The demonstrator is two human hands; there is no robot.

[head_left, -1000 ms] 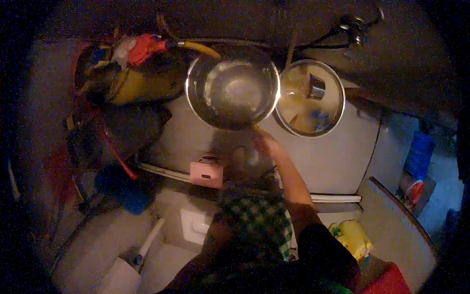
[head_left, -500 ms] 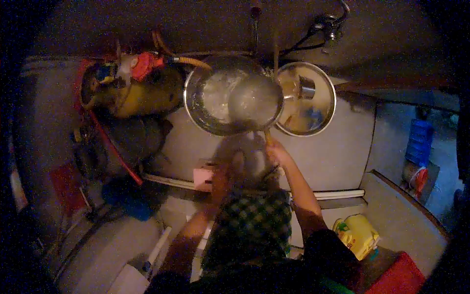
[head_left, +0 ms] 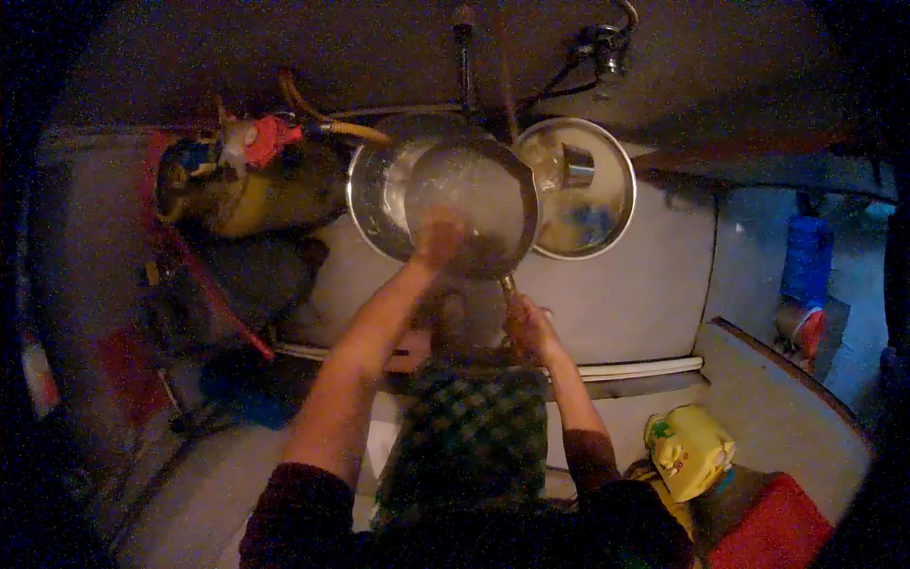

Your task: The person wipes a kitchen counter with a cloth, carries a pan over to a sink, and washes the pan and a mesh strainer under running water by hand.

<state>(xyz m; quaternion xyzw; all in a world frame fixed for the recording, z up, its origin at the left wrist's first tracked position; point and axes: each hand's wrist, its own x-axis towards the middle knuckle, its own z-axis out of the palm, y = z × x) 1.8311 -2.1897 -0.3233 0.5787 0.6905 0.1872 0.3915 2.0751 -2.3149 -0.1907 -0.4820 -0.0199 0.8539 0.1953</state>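
A round, dark grey pan is tilted over the front of a large metal basin, its wide face toward me. With my right hand closed around the pan's handle, I hold it from the near side. My left hand lies at the pan's lower left part, smeared by motion. Its fingers are too blurred to read, and whether it holds anything does not show. Beside the pan stands a second metal basin of cloudy liquid, with a small metal cup and something blue inside.
On the left, a yellowish gas cylinder carries a red regulator and an orange hose. A tap-like fitting is at the back wall. A yellow packet and a red object lie at lower right.
My left hand has come up from near my lap to the pan. The pan has shifted left and tilted more toward me, my right hand still on its handle.
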